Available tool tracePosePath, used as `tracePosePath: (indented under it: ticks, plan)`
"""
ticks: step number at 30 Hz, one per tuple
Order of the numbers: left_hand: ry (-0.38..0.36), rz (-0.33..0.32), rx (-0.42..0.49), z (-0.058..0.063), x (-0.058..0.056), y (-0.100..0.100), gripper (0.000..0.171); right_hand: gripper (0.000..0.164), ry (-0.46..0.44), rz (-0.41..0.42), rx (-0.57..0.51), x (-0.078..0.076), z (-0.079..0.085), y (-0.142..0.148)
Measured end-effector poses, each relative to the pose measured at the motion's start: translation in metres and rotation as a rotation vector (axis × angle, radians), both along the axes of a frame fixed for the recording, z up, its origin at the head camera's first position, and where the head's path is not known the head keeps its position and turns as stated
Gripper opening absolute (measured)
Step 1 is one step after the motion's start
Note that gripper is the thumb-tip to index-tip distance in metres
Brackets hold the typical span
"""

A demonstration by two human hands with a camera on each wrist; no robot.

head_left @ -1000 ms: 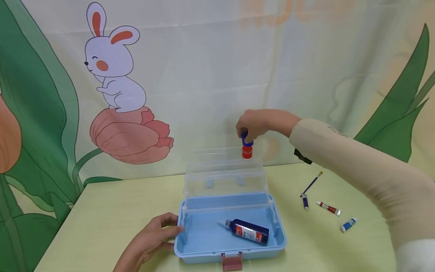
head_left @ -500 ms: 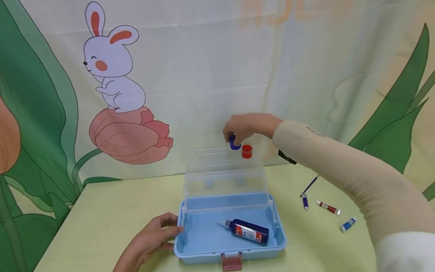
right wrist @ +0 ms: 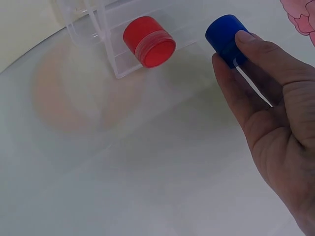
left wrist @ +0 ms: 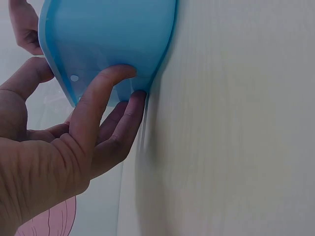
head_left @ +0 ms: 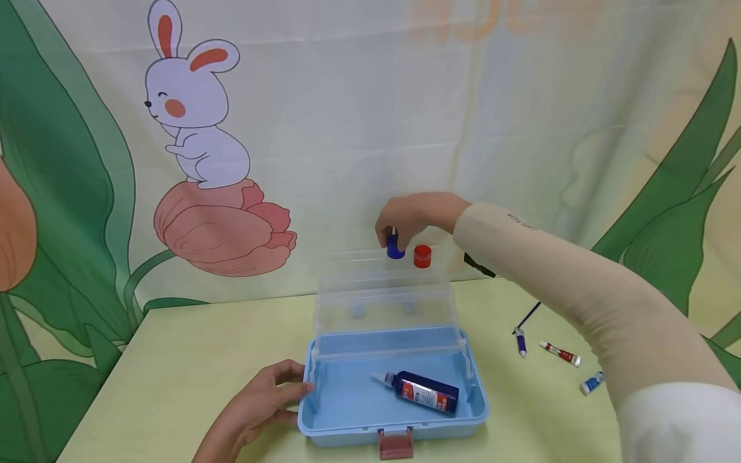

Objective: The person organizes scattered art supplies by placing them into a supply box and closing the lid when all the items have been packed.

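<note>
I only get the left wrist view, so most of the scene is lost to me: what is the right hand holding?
Observer: The right hand pinches a blue jar between thumb and fingers.
Operator: Thanks. I see only the outside of the box. What lies in it?
Observer: A dark bottle, lying on its side.

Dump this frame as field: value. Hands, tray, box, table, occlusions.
left hand: holds left end of blue box
right hand: pinches blue jar
clear tray: red jar at its right end
inside box: dark bottle, on its side, nozzle pointing left
table, right of box: paintbrush, purple tube, red tube, blue tube
partly hidden by right sleeve: paintbrush, blue tube
</note>
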State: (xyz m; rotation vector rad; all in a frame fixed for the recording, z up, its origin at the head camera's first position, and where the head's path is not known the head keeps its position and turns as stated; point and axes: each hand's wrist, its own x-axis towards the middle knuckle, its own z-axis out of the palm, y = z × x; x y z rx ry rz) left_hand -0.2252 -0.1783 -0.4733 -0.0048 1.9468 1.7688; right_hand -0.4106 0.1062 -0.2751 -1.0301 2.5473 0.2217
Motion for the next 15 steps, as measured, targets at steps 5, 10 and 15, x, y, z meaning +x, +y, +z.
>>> tracePosePath:
  ticks: [5, 10, 15]
  plan:
    - [-0.008, 0.002, -0.013, 0.0014, -0.0007, 0.0003, 0.049, 0.028, -0.016, 0.02, 0.02, -0.0036, -0.0018, 0.0]
    - [-0.001, -0.013, 0.005, 0.001, -0.0003, -0.001, 0.049, 0.027, -0.019, 0.022, 0.038, -0.0065, -0.0017, 0.0014]
    - [0.001, -0.013, 0.016, 0.0001, 0.0009, -0.0016, 0.049, 0.025, -0.023, -0.016, 0.03, -0.0073, -0.001, 0.0011]
